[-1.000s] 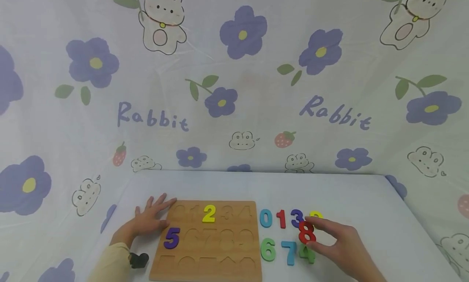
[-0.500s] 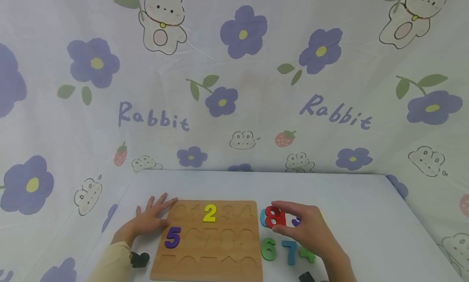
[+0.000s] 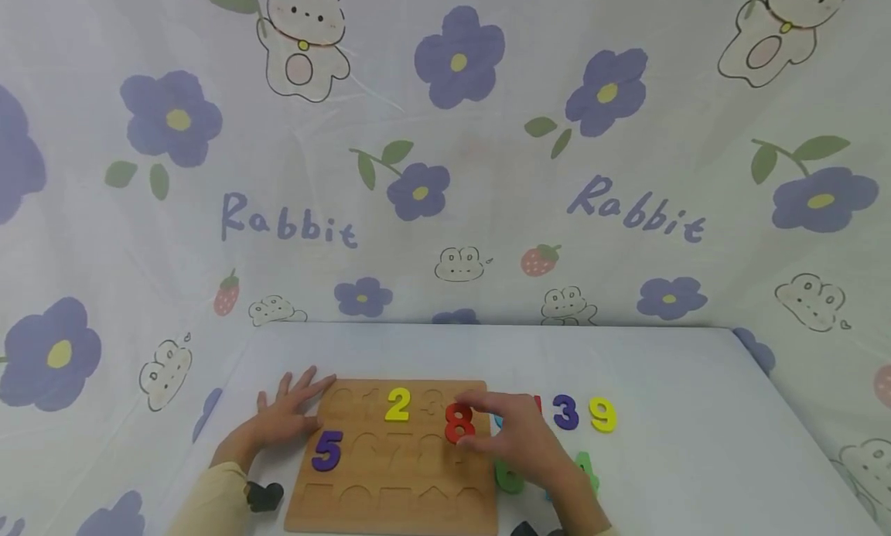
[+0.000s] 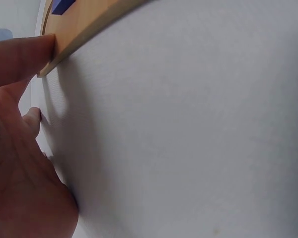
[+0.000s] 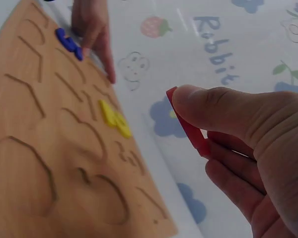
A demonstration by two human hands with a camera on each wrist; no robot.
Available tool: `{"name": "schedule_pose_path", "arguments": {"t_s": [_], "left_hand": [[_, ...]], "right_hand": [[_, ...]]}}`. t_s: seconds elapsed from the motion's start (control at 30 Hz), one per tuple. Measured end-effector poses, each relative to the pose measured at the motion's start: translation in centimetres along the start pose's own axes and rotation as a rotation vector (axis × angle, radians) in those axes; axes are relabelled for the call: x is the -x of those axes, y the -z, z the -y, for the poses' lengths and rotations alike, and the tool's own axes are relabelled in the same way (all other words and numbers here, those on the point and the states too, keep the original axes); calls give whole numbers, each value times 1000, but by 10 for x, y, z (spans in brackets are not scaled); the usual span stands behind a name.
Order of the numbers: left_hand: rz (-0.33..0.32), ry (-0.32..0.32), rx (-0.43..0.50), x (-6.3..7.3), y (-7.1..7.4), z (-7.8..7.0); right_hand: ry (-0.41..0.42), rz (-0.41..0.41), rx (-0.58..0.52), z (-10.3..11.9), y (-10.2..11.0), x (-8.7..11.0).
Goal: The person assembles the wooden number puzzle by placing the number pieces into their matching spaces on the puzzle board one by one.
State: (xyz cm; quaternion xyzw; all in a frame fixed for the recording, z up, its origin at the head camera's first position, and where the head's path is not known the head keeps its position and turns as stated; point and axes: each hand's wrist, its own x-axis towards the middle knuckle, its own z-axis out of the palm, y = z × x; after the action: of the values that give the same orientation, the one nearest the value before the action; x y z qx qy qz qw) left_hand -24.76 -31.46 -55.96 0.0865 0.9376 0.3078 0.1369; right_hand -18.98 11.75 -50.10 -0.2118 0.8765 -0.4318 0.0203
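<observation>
My right hand (image 3: pixel 522 435) pinches a red number 8 (image 3: pixel 459 423) between thumb and fingers, held above the right part of a wooden number puzzle board (image 3: pixel 404 476). Edge-on, the red 8 (image 5: pixel 191 126) shows in the right wrist view, its shadow falling on the board's recesses. At the board's left edge lies my left hand (image 3: pixel 281 416), fingers spread. Its thumb (image 4: pixel 25 57) touches the board's side in the left wrist view. A yellow 2 (image 3: pixel 398 405) sits in the top row of the board and a purple 5 (image 3: pixel 327 452) at the left of the middle row.
Right of the board lie a purple 3 (image 3: pixel 566 412), a yellow 9 (image 3: pixel 602 415), a green 4 (image 3: pixel 587 468) and a green 6 (image 3: pixel 509 479). My right hand partly covers other pieces there. A rabbit-print cloth (image 3: pixel 459 149) hangs behind the white table (image 3: pixel 696 412).
My right hand has carried the red 8 leftward from over the loose numbers to above the board. The 3 and 9 are uncovered now. My left hand has stayed put.
</observation>
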Motion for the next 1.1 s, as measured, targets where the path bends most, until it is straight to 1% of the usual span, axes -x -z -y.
{"name": "schedule_pose_path", "arguments": {"t_s": [0.07, 0.1, 0.2, 0.3, 0.33, 0.4, 0.47, 0.57, 0.63, 0.7, 0.77, 0.83, 0.93, 1.1], "left_hand": [[-5, 1, -4, 0, 0, 0], [0, 3, -2, 2, 0, -3], [-12, -2, -15, 1, -2, -1], [-7, 5, -23, 2, -2, -2], [-3, 11, -23, 2, -1, -4], [-14, 15, -31, 0, -4, 1], [-13, 16, -33, 0, -4, 1], [-23, -4, -17, -1, -5, 5], [-21, -9, -11, 1, -4, 4], [-26, -20, -1, 0, -6, 7], [-38, -17, -10, -2, -8, 10], [-41, -25, -3, -2, -8, 11], [-51, -19, -10, -3, -9, 12], [-51, -21, -15, -2, -10, 12]], "right_hand": [[5, 24, -8, -1, -9, -3], [2, 37, -17, -1, -14, -5], [-24, 81, -23, -1, -26, -8], [-61, 114, -27, -1, -38, -9], [-76, 123, -22, -1, -41, -9], [-83, 135, -8, -3, -48, -9], [-81, 145, 8, -5, -54, -10], [-76, 153, 42, -9, -63, -11], [-79, 156, 66, -10, -68, -10], [-91, 157, 90, -9, -72, -9], [-97, 154, 111, -8, -75, -9], [-103, 154, 132, -7, -77, -9], [-94, 154, 158, -6, -79, -9], [-86, 152, 143, -8, -75, -4]]}}
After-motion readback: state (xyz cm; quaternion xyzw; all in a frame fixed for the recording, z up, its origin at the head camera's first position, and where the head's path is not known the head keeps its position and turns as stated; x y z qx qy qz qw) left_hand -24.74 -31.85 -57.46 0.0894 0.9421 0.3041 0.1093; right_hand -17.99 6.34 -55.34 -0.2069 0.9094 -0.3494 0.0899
